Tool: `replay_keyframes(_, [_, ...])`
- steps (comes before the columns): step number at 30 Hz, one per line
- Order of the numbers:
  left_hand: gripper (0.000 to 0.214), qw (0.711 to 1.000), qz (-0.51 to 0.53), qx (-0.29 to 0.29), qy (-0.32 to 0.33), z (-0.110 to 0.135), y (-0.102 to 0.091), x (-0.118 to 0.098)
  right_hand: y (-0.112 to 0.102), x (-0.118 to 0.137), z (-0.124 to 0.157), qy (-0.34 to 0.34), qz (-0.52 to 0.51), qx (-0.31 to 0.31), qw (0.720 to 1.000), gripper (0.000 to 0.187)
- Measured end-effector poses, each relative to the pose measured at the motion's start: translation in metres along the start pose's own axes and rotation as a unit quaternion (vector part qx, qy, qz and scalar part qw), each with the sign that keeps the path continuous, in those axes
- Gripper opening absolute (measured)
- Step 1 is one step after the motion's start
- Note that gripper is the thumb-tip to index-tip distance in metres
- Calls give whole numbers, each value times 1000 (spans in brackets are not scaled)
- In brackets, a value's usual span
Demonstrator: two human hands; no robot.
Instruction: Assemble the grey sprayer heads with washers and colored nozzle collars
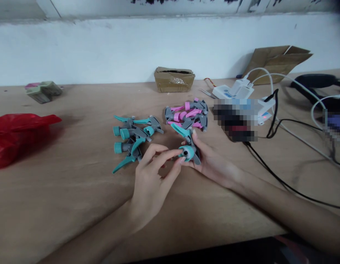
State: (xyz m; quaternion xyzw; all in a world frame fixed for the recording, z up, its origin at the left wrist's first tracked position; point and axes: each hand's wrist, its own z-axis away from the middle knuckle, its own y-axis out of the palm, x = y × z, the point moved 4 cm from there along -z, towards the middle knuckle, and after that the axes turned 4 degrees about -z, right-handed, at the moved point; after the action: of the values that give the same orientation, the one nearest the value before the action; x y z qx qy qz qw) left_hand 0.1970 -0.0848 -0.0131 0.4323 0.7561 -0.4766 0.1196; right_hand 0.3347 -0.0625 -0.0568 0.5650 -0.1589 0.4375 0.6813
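My right hand [211, 163] grips a grey spray trigger head [188, 148] with a teal lever and teal screw collar, held just above the wooden table [76, 190], collar facing me. My left hand [153, 176] pinches the rim of that teal collar with thumb and forefinger. Left of my hands lies a small pile of teal-and-grey trigger heads [133, 137]. Behind the held one lies a pile of pink-and-grey trigger heads [188, 115].
A red plastic bag [13, 135] lies at the left. At the back are a small cardboard box [174, 79], a folded carton [277, 60] and a small greenish block [43, 91]. White devices [236, 91] and black and white cables [282, 124] spread over the right side.
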Motion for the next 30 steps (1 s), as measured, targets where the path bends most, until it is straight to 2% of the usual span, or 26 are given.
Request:
replay_keyframes(7, [19, 996, 30, 51, -69, 2, 2, 1, 9, 7, 1, -53, 53, 38, 996, 35])
replay_keyframes(14, [19, 997, 13, 41, -57, 5, 2, 1, 3, 4, -2, -98, 107, 38, 989, 31])
replay_keyframes(17, [18, 997, 27, 25, -62, 2, 2, 5, 0, 2, -4, -86, 126, 36, 988, 33])
replay_keyframes(24, [16, 997, 36, 3, -68, -3, 2, 11, 2, -1, -4, -30, 87, 56, 994, 30])
replay_keyframes(30, [15, 997, 39, -5, -70, -3, 5, 15, -1, -6, -8, -17, 59, 72, 996, 31])
